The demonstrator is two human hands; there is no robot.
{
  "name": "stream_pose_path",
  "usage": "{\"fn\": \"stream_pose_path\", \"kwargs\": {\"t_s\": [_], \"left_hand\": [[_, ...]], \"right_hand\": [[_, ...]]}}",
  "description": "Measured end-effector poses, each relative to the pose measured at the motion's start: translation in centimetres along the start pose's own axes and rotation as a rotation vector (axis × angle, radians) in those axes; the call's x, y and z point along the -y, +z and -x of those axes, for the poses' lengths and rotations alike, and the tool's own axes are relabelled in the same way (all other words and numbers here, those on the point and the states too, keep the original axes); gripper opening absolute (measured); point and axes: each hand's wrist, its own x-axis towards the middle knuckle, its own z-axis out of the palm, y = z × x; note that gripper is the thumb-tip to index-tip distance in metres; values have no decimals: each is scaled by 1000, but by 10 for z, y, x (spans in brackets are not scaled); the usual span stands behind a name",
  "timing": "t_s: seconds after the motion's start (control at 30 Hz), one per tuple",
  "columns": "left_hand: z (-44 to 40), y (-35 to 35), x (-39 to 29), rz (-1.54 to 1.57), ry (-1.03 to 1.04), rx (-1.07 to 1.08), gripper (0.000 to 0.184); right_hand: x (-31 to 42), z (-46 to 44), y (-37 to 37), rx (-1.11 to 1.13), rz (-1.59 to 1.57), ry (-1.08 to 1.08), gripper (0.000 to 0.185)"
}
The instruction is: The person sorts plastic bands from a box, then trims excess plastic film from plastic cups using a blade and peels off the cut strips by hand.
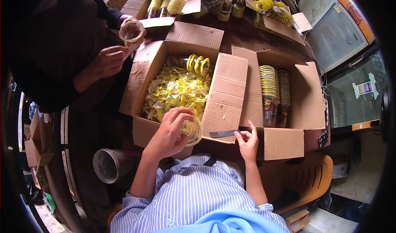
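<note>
My left hand point(171, 130) is closed around a clear plastic cup point(197, 133) with a pale yellowish rim, held over the near edge of an open cardboard box point(142, 66). Yellow and white plastic scraps point(177, 88) fill that box, and several yellow-rimmed cups point(199, 64) lie at its far end. Between the thumb and fingers of my right hand point(247, 144) is a dark flat blade point(222, 134), pointing left toward the cup. The blade lies just above the box's right flap point(226, 95); whether it touches the cardboard I cannot tell.
Stacked printed cups point(269, 95) stand in a second cardboard box point(307, 95) to the right. At left, a co-worker's hands point(111, 60) hold another cup point(132, 31). Bottles point(227, 3) stand at the back. A bucket point(109, 165) and orange chair point(305, 179) are close by.
</note>
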Motion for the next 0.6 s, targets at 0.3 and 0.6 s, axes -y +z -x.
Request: {"fn": "stream_pose_path", "kwargs": {"t_s": [0.3,0.6], "left_hand": [[-5,-3,3,-90,-6,-47,28],[-8,-6,0,-123,4,-101,26]], "right_hand": [[16,9,-25,49,238,-207,51],[31,8,-19,2,1002,-751,48]]}}
